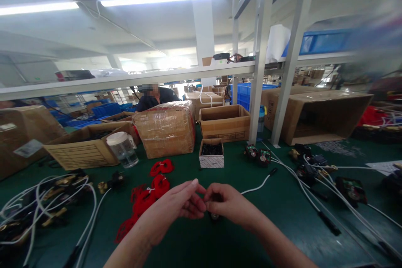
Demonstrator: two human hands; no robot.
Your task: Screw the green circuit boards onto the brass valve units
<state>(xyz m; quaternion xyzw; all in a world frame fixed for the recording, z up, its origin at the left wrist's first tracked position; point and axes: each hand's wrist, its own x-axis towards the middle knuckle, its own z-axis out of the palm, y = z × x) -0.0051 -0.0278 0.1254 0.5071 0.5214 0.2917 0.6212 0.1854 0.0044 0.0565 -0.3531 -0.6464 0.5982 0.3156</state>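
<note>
Near the front edge of the bench (282,222), mid-width: your right hand (230,206) is pinched shut on a small dark part (214,216), its white cable (258,186) trailing right. Your left hand (176,208) has its fingers curled in against it; actual grip unclear. Work at the fingertips and leave the cable slack, off the red bundles (145,200).

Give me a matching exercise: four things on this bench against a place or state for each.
1 right hand
2 clear jar
3 small white box
4 red loops

A full of dark parts
B on the green mat by the left hand
C pinching a small dark part
D white-lidded, beside an open carton

Pairs: 1-C, 2-D, 3-A, 4-B.
</note>
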